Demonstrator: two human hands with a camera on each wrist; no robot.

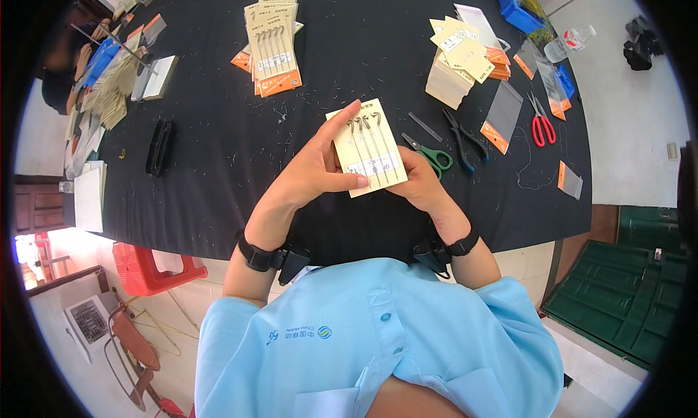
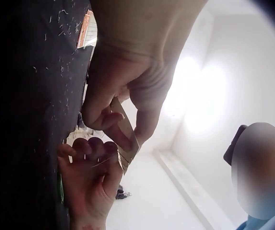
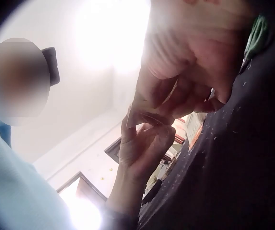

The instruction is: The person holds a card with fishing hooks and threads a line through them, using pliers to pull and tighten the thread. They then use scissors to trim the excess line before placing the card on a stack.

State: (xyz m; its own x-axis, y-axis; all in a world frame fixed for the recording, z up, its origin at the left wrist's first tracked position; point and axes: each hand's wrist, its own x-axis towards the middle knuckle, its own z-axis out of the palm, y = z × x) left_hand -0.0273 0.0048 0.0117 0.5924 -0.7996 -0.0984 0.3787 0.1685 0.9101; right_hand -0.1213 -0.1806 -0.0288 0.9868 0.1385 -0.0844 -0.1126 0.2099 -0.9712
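A yellow card is held above the near edge of the surface. Its left side is pinched by the fingers of the left hand, its lower right corner by the right hand.

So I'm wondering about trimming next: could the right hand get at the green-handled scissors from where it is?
Probably yes. The green-handled scissors lie on the black table just beyond the right hand, nothing between. That hand grips the card, though, so it must let go first.
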